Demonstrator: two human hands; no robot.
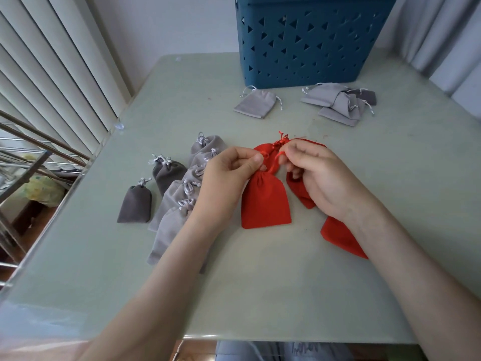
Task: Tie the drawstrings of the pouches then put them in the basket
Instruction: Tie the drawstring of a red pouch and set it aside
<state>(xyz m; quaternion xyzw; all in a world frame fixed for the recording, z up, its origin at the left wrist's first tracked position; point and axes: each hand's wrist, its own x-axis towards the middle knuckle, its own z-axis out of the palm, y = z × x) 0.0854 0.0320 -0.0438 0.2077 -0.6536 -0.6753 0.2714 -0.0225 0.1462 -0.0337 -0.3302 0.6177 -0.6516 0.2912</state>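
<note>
We see the red pouch (pixel 265 201) lying flat on the pale green table (pixel 260 295), its gathered neck pointing away from us and sitting right between the two hands. The left hand (pixel 229 175) is just to the left of the neck, thumb and forefinger pinching one end of the red drawstring (pixel 272 165). The right hand (pixel 317 175) is just to the right, fingers curled and pinching the other end. More red pouches (pixel 341 238) lie partly under the right hand and wrist. Beside the left forearm we find a cluster of grey pouches (pixel 169 204) with knotted cords, touching or overlapping one another. Farther back, loose grey pouches (pixel 256 102) lie flat near the foot of the blue basket (pixel 312 43), which stands at the far edge, well apart from both hands.
</note>
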